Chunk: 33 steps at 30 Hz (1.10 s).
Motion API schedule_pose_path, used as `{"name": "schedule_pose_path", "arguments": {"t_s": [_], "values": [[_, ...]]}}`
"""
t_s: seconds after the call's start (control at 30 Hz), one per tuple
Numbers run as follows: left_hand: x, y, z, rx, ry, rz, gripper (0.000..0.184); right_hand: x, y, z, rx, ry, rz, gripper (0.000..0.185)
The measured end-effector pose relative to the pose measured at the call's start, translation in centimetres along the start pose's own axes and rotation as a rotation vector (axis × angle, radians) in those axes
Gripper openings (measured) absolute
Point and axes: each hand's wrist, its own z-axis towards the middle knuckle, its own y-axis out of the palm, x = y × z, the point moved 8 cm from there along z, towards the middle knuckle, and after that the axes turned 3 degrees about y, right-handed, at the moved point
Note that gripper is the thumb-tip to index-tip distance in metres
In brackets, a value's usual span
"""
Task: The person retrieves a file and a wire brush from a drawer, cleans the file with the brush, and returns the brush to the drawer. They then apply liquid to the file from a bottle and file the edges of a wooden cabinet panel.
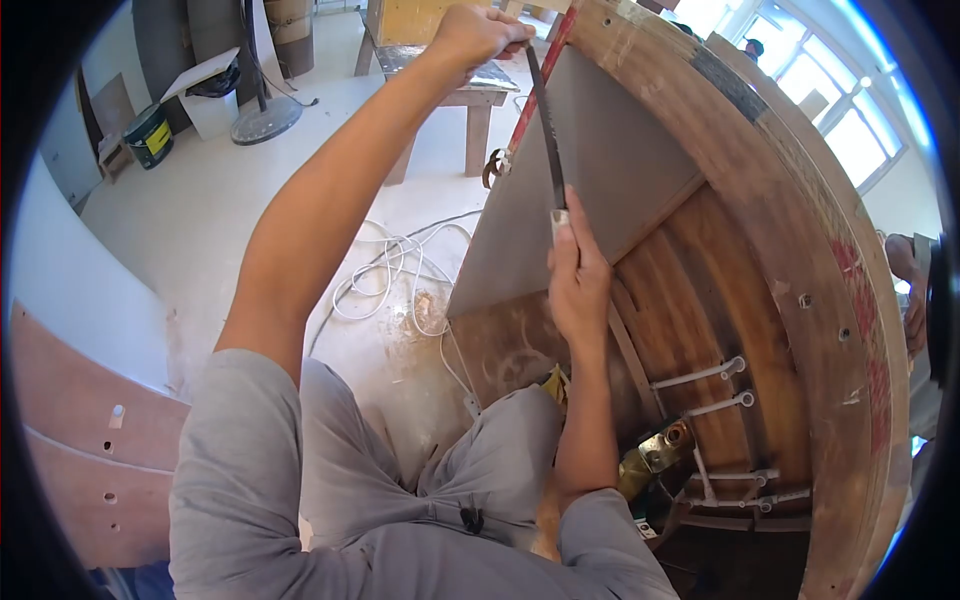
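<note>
A long, narrow, dark flat file (546,125) is held at both ends, upright in the view. My left hand (478,38) pinches its far tip near the top of the frame. Around the pale handle (559,225) my right hand (580,275) is closed, its index finger stretched along the tool. The file lies close to the red-marked edge (530,110) of a grey panel (610,150) inside a large curved wooden shell (740,130). Whether the file touches that edge, I cannot tell.
Inside the shell are white pipes (715,405) and a brass-coloured fitting (665,447). White cable (385,275) lies coiled on the floor. A wooden bench (480,98), a bucket (150,137) and a round stand base (266,120) stand beyond. Another person's hand (915,310) shows at right.
</note>
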Motion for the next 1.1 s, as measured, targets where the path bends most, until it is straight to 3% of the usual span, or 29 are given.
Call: {"name": "schedule_pose_path", "arguments": {"t_s": [0.1,0.23,0.33,0.37,0.5,0.63,0.77,0.87,1.0,1.1], "values": [[0.6,0.6,-0.8,-0.005,0.024,0.033,0.021,0.1,0.5,0.4,-0.015,0.008,-0.021,0.039],[-2.9,-0.7,0.1,0.067,-0.106,-0.032,0.016,-0.6,1.6,1.6,-0.040,0.019,-0.110,0.040],[3.1,0.3,-0.9,-0.008,0.114,-0.103,0.015,-1.0,-0.3,0.4,0.001,0.047,-0.044,0.040],[7.5,0.7,-2.8,-0.063,0.280,0.047,0.014,-2.7,-1.2,-0.2,-0.003,0.119,-0.002,0.040],[5.2,1.0,1.0,0.028,0.211,-0.188,0.011,-2.9,-1.3,1.2,0.020,-0.058,-0.042,0.041],[0.8,-0.4,4.3,-0.025,0.064,-0.008,0.012,-2.9,0.6,2.8,-0.006,-0.013,-0.089,0.041],[6.2,1.0,-0.2,-0.018,0.171,-0.170,0.009,-2.6,-1.0,1.2,0.016,0.012,0.034,0.041],[3.8,1.2,1.1,-0.039,0.163,-0.167,0.009,-1.6,-1.4,0.5,-0.018,0.110,0.052,0.041],[-2.2,-0.5,3.0,0.015,0.003,-0.085,0.009,-0.7,0.8,2.0,-0.034,0.006,-0.078,0.041],[0.7,0.7,-0.1,0.037,0.095,-0.119,0.009,-0.1,0.0,0.4,-0.012,0.013,-0.003,0.041]]}}
